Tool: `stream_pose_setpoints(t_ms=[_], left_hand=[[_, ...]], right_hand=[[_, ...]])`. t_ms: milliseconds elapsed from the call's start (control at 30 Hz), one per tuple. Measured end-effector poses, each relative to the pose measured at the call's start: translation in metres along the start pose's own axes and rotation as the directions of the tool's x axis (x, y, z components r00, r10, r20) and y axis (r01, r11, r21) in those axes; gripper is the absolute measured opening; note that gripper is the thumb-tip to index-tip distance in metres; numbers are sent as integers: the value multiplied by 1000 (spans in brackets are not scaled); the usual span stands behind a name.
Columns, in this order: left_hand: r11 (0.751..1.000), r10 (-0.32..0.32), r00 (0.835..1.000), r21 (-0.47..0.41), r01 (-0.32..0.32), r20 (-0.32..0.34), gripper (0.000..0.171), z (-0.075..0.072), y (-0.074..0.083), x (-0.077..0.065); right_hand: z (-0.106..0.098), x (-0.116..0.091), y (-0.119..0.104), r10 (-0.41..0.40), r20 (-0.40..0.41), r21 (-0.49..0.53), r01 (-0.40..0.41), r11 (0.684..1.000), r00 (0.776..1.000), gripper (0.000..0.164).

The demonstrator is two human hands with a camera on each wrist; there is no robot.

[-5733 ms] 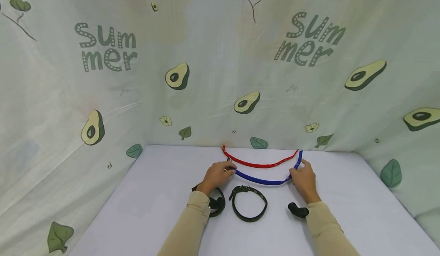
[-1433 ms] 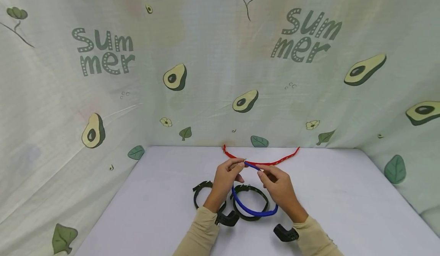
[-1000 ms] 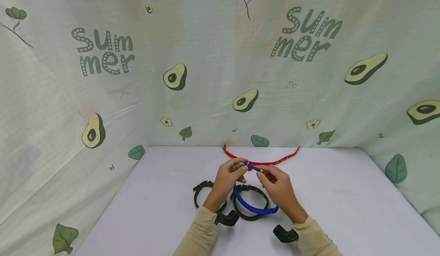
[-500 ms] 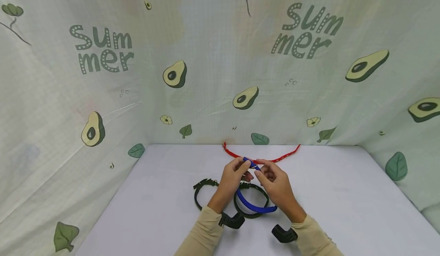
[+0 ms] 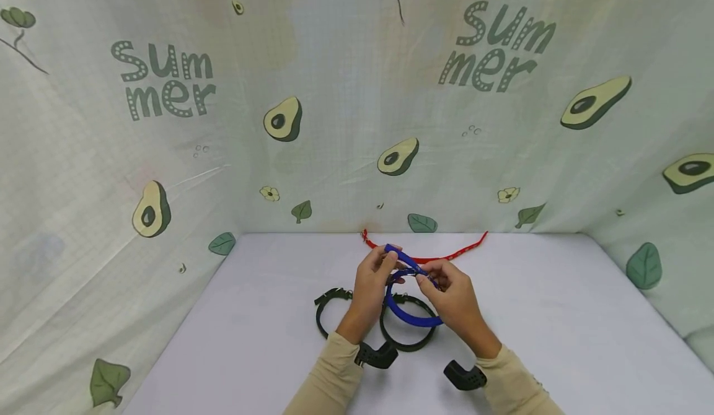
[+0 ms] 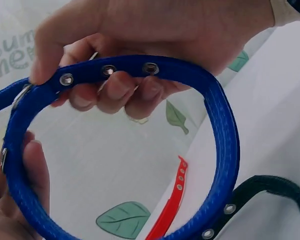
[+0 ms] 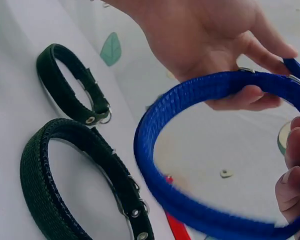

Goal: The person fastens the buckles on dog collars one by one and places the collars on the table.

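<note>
A blue pet collar (image 5: 415, 320) is held up in a loop between both hands. My left hand (image 5: 370, 282) pinches the strap between thumb and fingers; its metal eyelets (image 6: 109, 70) show in the left wrist view. With thumb and fingers, my right hand (image 5: 454, 294) grips the collar beside its metal buckle. The strap's free end (image 5: 393, 251) sticks out past the buckle, up by the left fingers. In the right wrist view, the blue band (image 7: 225, 82) curves down from the right fingers, and left fingertips (image 7: 292, 187) show at the right edge.
Two dark green collars, one on the left (image 5: 319, 316) and one under the hands (image 5: 409, 345), lie looped on the white table (image 5: 558, 316). A red collar (image 5: 463, 251) lies stretched out at the back, against the printed cloth (image 5: 346, 173).
The blue collar, earlier stretched out on the table, is lifted and bent into a loop. Over the last second its free end has come further through the buckle, toward the upper left.
</note>
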State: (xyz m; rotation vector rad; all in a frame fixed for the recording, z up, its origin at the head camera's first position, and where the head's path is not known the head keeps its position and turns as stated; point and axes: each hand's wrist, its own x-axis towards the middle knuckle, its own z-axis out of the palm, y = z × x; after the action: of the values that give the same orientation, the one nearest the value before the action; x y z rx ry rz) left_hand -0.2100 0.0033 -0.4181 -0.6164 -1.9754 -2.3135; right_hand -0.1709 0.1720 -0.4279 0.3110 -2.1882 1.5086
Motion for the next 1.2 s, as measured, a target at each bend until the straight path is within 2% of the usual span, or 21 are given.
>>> stream_pose_setpoints(t_ms=[100,200,367,467,533,600,667,800,1033,1200], left_hand=[[1000,9,1000,-14,-9,-15,40,-3,2,1],[1000,1,1000,-26,-1,-2,38,-4,1,1],[999,-20,996,-26,22,85,34,-3,-3,0],[999,-38,987,33,33,156,34,1,-4,-1],[995,-57,982,87,42,178,35,5,-5,-2],[991,-76,984,123,57,162,35,8,-5,-3],[986,-90,989,151,72,118,32,11,-6,-4],[985,-96,994,152,87,51,27,13,-8,-6],[985,-78,993,163,63,89,29,18,-9,-10],[987,-66,997,147,59,45,29,24,-10,-11]], right_hand=[[-1,1,-1,32,5,4,-32,999,999,11],[-1,0,-1,54,14,37,-54,998,998,10],[1,-2,1,72,-35,141,-66,988,997,8],[1,-3,0,78,-92,196,-58,979,993,8],[0,-3,-2,87,-112,235,-59,970,990,7],[0,-2,-4,104,-112,271,-70,960,988,7],[2,-1,-6,129,-106,306,-91,948,986,8],[4,0,-11,195,-114,351,-144,925,974,12],[5,0,-15,269,-205,442,-156,883,941,20],[3,1,-18,292,-203,498,-158,853,935,21]])
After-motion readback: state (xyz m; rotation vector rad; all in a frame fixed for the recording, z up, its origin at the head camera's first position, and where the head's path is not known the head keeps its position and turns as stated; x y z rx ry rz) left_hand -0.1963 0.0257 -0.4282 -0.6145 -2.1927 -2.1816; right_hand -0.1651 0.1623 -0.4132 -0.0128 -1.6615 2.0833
